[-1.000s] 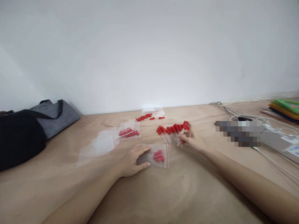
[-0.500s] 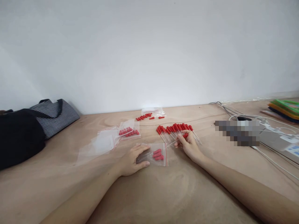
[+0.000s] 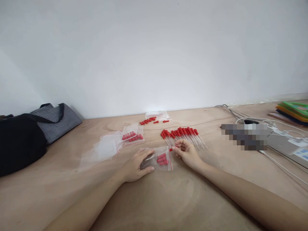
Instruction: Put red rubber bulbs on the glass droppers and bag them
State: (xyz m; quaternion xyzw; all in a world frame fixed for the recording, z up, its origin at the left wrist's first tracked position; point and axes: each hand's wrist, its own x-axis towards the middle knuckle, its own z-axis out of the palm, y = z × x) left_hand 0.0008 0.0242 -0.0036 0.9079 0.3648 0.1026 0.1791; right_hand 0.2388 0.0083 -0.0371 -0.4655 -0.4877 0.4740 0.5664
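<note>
My left hand curves round the left end of a clear zip bag, thumb on the near side and fingers on the far side. Inside that bag lie several glass droppers with red rubber bulbs. At the bag's red-striped right edge, my right hand is closed on another dropper; its red bulb shows at the bag's mouth, and the rest is mostly hidden by the fingers. Just beyond the right hand, a row of droppers lies with bulbs pointing away from me.
Left of centre lie filled zip bags and flat unfilled ones. Loose red bulbs and a clear bag are near the wall. A striped bag stands left; cables, a laptop and coloured folders lie right.
My right hand has moved left and slightly nearer, from the dropper row to the bag's mouth, with the dropper turned bulb-first towards the bag. My left hand has stayed in place.
</note>
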